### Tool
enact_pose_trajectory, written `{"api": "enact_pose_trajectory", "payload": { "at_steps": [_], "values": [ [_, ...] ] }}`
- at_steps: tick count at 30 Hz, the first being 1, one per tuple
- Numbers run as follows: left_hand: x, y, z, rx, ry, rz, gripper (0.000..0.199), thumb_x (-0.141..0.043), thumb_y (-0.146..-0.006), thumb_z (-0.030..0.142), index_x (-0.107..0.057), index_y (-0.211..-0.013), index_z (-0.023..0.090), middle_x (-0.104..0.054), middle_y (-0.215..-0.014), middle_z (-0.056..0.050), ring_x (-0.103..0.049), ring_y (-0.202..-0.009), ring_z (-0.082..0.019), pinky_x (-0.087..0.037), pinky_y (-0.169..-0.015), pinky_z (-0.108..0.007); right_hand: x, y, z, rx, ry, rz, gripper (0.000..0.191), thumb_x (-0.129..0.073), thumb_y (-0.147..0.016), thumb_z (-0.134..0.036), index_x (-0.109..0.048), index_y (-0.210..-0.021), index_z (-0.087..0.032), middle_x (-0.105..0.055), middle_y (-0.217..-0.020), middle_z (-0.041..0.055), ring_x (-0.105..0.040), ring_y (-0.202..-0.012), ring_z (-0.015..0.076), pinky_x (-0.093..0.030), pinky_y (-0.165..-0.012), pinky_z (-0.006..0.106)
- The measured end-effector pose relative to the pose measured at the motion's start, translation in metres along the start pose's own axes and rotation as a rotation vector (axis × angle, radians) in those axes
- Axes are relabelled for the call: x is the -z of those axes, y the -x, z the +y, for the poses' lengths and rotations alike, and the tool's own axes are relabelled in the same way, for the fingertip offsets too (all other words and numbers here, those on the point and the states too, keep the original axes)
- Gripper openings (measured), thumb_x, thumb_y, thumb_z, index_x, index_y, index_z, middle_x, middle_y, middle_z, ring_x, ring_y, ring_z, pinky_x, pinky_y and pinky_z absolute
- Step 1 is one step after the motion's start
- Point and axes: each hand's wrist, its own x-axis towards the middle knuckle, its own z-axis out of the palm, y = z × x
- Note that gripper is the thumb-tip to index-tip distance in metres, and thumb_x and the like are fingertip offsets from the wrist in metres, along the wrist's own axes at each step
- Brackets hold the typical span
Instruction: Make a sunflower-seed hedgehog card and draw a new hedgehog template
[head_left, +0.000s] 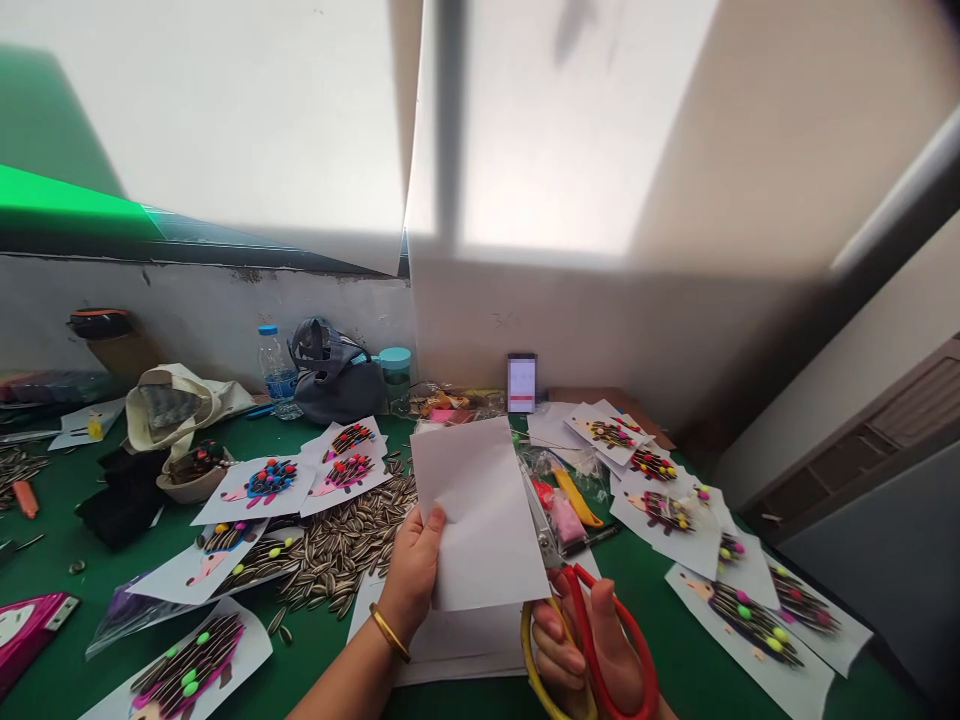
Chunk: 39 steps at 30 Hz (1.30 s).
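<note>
A plain white sheet of paper (480, 520) is held up at the middle of the view. My left hand (412, 565) pinches its left edge, thumb on the front face. In my right hand (596, 650) are scissors with red and yellow handles (646, 660), fingers through the loops. Their metal blades point up and away along the sheet's right edge, partly behind it. More white sheets (457, 645) lie on the green table below. Striped sunflower seeds (345, 550) are heaped just left of my left hand.
Cards with seed-covered hedgehogs (270, 485) lie left and right on the green table (300, 660). Behind stand a phone (522, 383), a dark bag (334, 375), a bottle (276, 370) and a teal-lidded jar (395, 372). Yellow and pink clay packs (576, 498) lie beyond the scissors.
</note>
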Motion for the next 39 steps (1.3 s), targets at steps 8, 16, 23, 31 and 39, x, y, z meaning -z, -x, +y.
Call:
{"api": "enact_pose_trajectory", "payload": {
  "at_steps": [8, 16, 23, 31, 39],
  "values": [
    [0.0, 0.002, -0.001, 0.01, -0.001, -0.041, 0.052, -0.075, -0.072, 0.047, -0.063, -0.114, 0.019, -0.074, -0.092, -0.006, -0.069, -0.075, -0.021, -0.054, -0.065, -0.03, -0.007, 0.005, -0.005, -0.02, 0.049, 0.157, 0.065, -0.052, -0.075, -0.079, -0.063, -0.094, -0.019, -0.053, -0.067, -0.0003, -0.033, -0.05, 0.0066, -0.028, -0.051, 0.021],
    [0.001, 0.002, -0.003, 0.039, 0.009, -0.051, 0.052, -0.075, -0.072, 0.047, -0.062, -0.114, 0.019, -0.074, -0.093, -0.006, -0.069, -0.075, -0.022, -0.054, -0.064, -0.03, -0.018, 0.001, -0.012, -0.046, 0.054, 0.178, 0.064, -0.054, -0.074, -0.079, -0.063, -0.093, -0.019, -0.05, -0.068, -0.0014, -0.029, -0.05, 0.0059, -0.024, -0.051, 0.022],
    [0.002, 0.003, -0.004, 0.06, 0.062, -0.075, 0.053, -0.074, -0.074, 0.045, -0.061, -0.117, 0.019, -0.074, -0.096, -0.007, -0.07, -0.078, -0.022, -0.055, -0.066, -0.031, -0.009, 0.0, -0.008, -0.032, 0.003, 0.092, 0.057, -0.055, -0.079, -0.073, -0.061, -0.098, -0.02, -0.051, -0.066, -0.0034, -0.024, -0.044, 0.0028, -0.02, -0.045, 0.019],
    [0.002, 0.004, -0.002, 0.092, 0.102, -0.089, 0.052, -0.075, -0.074, 0.042, -0.06, -0.12, 0.02, -0.075, -0.093, -0.006, -0.071, -0.076, -0.022, -0.057, -0.068, -0.032, 0.003, 0.0, -0.003, 0.0, 0.041, 0.045, 0.057, -0.053, -0.081, -0.073, -0.06, -0.086, -0.017, -0.048, -0.059, -0.0051, -0.022, -0.041, 0.0018, -0.02, -0.041, 0.017],
    [0.003, 0.005, 0.0, 0.15, 0.111, -0.103, 0.052, -0.076, -0.073, 0.041, -0.061, -0.118, 0.022, -0.075, -0.092, -0.004, -0.071, -0.074, -0.02, -0.056, -0.067, -0.03, -0.023, 0.004, -0.008, 0.025, 0.109, 0.27, 0.059, -0.056, -0.075, -0.076, -0.063, -0.095, -0.021, -0.051, -0.067, -0.0002, -0.033, -0.052, 0.0089, -0.033, -0.051, 0.024]
  ]
}}
